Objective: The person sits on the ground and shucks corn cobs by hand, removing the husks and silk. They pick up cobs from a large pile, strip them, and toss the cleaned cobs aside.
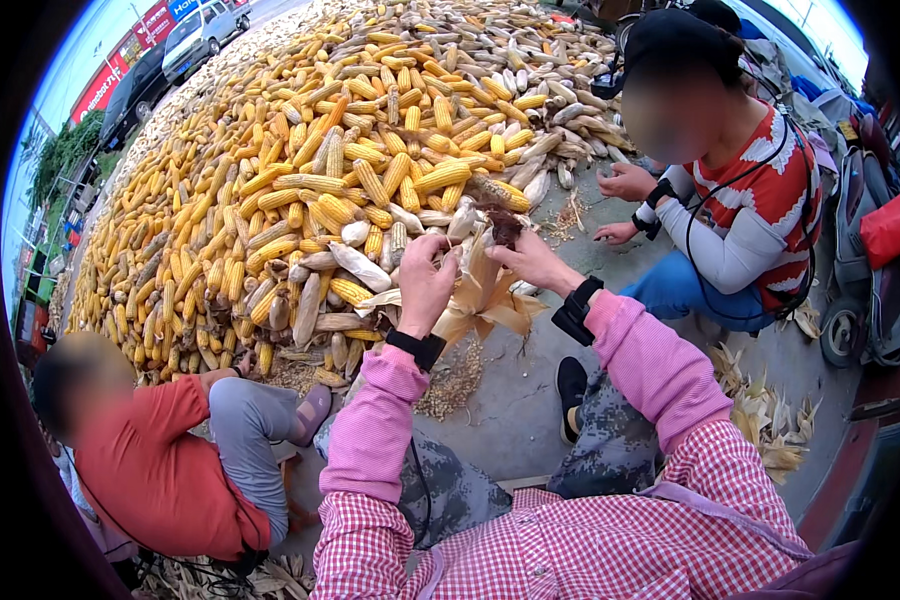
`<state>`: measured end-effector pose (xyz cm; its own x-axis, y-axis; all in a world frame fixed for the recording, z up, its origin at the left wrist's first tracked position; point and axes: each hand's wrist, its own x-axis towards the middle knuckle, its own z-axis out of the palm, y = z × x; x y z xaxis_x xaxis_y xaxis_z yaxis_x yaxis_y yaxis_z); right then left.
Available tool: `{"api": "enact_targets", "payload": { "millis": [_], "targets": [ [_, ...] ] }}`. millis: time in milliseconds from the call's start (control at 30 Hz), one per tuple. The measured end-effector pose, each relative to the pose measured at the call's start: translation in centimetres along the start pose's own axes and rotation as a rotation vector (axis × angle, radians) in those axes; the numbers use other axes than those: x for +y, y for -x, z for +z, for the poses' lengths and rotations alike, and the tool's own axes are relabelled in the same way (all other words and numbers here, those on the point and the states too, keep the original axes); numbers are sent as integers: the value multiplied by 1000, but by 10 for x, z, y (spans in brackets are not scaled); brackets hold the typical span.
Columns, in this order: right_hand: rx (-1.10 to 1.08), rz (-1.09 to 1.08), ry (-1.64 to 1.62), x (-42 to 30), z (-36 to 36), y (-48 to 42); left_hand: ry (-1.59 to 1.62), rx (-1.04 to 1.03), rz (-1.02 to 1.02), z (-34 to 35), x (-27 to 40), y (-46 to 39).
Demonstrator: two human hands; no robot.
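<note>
Both of my hands are on a partly opened ear of corn, held up before the pile. My left hand pinches it from the left side, near the top. From the right, my right hand grips it beside a tuft of dark brown corn silk. Dry tan corn husk spreads out and hangs below my fingers. How much of the cob lies bare is hidden by the husk and fingers. Close behind my left hand lies an ear in pale husk.
A large pile of yellow corn cobs rises ahead. One person in a red top sits at left, another in red and white at right. Loose kernels and shed husks lie on the concrete. A scooter stands far right.
</note>
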<state>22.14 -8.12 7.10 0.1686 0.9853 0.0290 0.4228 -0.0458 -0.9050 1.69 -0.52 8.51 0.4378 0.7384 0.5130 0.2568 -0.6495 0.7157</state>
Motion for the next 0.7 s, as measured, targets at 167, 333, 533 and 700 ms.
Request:
{"api": "enact_targets", "payload": {
  "millis": [167,333,533,700],
  "targets": [
    [-130,-75,-226,8,17,-5,291,-124,-176,12,-15,-4],
    [-168,-40,-219,17,17,-6,224,-83,-179,4,-19,-3],
    [-161,43,-329,-3,1,0,9,-45,-268,-14,-40,1],
    [-147,43,-407,-5,-11,1,-170,-45,-425,-28,-48,8]
  ]
}}
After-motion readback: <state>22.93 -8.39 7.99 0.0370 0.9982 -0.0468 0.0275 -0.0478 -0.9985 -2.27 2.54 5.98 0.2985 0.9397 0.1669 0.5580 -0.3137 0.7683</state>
